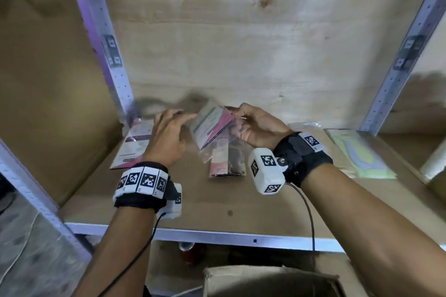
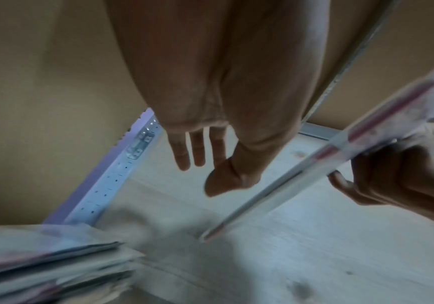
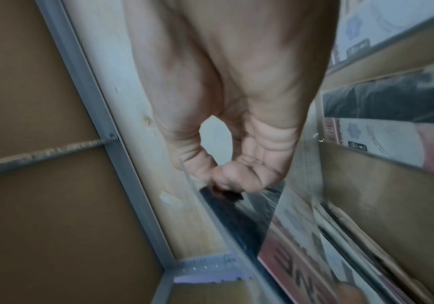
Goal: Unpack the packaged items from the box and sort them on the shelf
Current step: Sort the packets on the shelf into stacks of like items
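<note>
My right hand [image 1: 248, 125] pinches a flat packet in clear wrap [image 1: 212, 128], pink and white, and holds it tilted above the wooden shelf [image 1: 217, 200]. The same packet [image 2: 315, 164] shows edge-on in the left wrist view, and its printed face [image 3: 288, 257] fills the lower right of the right wrist view under my curled fingers [image 3: 226, 176]. My left hand [image 1: 169, 132] hovers just left of the packet with fingers straight [image 2: 197, 150], holding nothing. A stack of like packets [image 1: 135, 144] lies under the left hand at the shelf's left end.
A dark and pink packet [image 1: 226, 159] lies on the shelf below the held one. Pale green packets [image 1: 359, 154] lie at the right. Metal uprights [image 1: 103, 43] [image 1: 407, 55] flank the bay. An open cardboard box [image 1: 270, 279] sits below the shelf's front edge.
</note>
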Tool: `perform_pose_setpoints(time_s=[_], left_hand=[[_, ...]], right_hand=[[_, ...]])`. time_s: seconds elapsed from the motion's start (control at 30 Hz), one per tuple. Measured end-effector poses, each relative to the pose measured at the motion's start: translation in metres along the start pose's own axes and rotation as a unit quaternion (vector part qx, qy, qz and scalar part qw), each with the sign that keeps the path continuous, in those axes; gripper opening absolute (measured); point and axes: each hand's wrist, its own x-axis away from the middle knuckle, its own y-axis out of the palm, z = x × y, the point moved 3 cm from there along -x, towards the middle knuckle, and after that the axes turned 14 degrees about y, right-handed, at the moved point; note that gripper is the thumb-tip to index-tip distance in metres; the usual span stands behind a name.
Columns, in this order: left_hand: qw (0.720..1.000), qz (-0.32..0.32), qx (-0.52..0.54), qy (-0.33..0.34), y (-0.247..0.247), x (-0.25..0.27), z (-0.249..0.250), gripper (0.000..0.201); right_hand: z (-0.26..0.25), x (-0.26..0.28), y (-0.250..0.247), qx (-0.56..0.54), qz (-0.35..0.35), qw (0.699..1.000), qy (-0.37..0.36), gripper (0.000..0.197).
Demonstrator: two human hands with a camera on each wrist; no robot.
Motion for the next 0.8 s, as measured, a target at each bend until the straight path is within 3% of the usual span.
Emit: perform_pose_setpoints(time_s=[0.1,0.2,0.27,0.4,0.57,0.63,0.73,0.8], left_hand=[[0.998,-0.062,-0.025,-0.013,0.017,-0.004,0.02,0.101],[0.999,-0.031,-0.034,0.023,0.034,-0.015,0.049,0.109],[0.997,0.02,0.016,0.067,0.046,-0.023,0.07,0.095],[0.982,0.126,0.022,0.142,0.053,-0.031,0.09,0.027],[0.974,0.172,0.101,0.104,0.05,-0.037,0.099,0.025],[0.959,0.195,0.191,0.079,0.049,-0.04,0.098,0.026],[0.903,0.182,0.389,0.022,0.054,-0.046,0.093,0.028],[0.874,0.151,0.462,-0.021,0.064,-0.046,0.09,0.021]], right_hand=[[-0.013,0.03,-0.012,-0.052,-0.03,0.998,-0.022,0.023],[-0.02,0.056,-0.022,-0.064,-0.049,0.996,-0.047,0.014],[-0.021,0.07,-0.031,-0.082,-0.058,0.993,-0.057,0.015],[-0.023,0.091,-0.059,-0.073,-0.002,0.993,-0.096,0.025],[-0.017,0.109,-0.093,0.019,0.073,0.987,-0.144,0.037],[-0.011,0.109,-0.105,0.112,0.14,0.968,-0.174,0.04],[-0.003,0.103,-0.116,0.291,0.274,0.892,-0.209,0.039],[0.0,0.098,-0.121,0.34,0.306,0.863,-0.216,0.039]])
